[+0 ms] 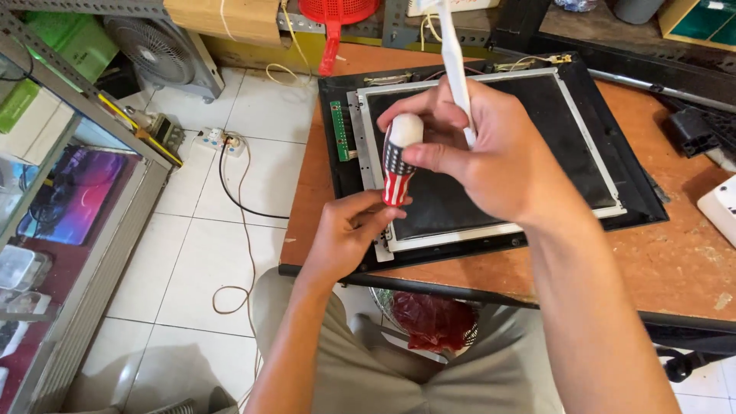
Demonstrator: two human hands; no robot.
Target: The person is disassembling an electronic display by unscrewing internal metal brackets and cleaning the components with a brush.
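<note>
Here the right hand [491, 157] grips a striped screwdriver [397, 165] mid-frame, unscrewing; left hand [345, 234], fingers curled, steadies the monitor panel [491, 146]; keep the tip seated.

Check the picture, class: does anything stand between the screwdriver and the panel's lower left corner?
Nothing visible does. The right hand holds the screwdriver upright over the panel, and the left hand steadies its tip at that corner, hiding the contact itself.

Upright red-white striped screwdriver [398, 165] over the opened flat panel [491, 153].
</note>
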